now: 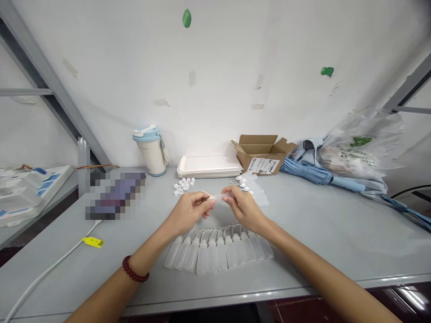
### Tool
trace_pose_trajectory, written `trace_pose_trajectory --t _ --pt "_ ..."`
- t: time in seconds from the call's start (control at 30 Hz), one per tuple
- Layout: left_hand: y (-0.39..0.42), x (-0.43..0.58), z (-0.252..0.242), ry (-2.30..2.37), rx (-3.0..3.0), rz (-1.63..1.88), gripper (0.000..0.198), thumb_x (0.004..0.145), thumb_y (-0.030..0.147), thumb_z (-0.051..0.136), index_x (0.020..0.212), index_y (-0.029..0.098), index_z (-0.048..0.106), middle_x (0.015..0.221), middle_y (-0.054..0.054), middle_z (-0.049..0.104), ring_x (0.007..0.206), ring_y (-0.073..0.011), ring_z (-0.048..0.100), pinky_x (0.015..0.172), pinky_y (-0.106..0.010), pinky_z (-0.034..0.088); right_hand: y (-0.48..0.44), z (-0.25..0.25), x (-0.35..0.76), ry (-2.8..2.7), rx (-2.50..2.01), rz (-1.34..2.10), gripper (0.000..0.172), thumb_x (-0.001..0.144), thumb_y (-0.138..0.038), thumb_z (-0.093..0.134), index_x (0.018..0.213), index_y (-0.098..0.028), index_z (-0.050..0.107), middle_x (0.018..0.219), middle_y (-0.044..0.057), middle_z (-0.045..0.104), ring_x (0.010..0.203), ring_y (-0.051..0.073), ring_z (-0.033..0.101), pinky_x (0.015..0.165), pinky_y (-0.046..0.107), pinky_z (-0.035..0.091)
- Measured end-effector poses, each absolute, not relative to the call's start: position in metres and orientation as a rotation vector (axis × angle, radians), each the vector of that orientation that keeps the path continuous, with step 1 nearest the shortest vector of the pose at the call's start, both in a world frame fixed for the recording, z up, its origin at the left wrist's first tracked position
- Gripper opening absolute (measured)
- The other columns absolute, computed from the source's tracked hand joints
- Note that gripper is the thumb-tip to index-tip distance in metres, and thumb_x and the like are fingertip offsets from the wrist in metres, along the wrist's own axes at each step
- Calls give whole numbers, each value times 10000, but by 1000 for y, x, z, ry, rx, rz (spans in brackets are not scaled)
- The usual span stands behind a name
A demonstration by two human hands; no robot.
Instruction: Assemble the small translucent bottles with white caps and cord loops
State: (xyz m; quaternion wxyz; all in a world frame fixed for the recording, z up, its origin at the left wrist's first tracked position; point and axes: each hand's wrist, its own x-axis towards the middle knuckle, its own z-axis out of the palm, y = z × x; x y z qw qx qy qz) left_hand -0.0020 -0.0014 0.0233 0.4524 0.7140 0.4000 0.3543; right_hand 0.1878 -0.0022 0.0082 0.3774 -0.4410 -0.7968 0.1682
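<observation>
At the centre of the frame both hands meet over the grey table [336, 233]. The left hand [190, 210] and right hand [244, 207] each pinch an end of a small clear bottle [219, 198] with their fingertips closed on it. It is held level above the row of bottles [218, 252] lying just below. A heap of white caps [183, 185] sits just above the left hand.

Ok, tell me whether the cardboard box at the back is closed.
No, the cardboard box has its top flaps folded open.
</observation>
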Motion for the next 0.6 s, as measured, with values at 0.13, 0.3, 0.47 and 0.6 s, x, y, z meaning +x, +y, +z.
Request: trace_pose_trajectory --t 0.13,0.3,0.47,0.6 --pt "-2 2 21 998 1790 887 233 799 354 568 699 146 607 636 4 563 592 -121 553 591 -240 461 -1 12 188 -1896 -1135 697 309 935 -393 341 760 -188 492 535 -38 450 483 110 426 515 240 341" --pt "3 2 21 947 1613 811 375 824 470 506 680 134 592 663 -25 589 567 -127 566 584 -276 489 -2 14 186 -1832 -1121 798 265 917 -410 396 857 -184 522 567 -36 472 499 113 451 521 245 369" --pt "5 1 22 1000 1501 824 391 816 483 507 682 123 580 553 20 498 459 -95 481 461 -238 430 -2 10 185 -1980 -1082 527 241 876 -407 495 945 -190 570 761 48 579 652 160 501 588 281 400" --pt "2 0 25 983 1548 830 381 806 468 530 619 137 545 538 28 484 461 -91 478 478 -237 440 -3 10 185 -2040 -1038 452 254 913 -380 430 881 -182 587 718 47 570 639 158 481 617 288 375"
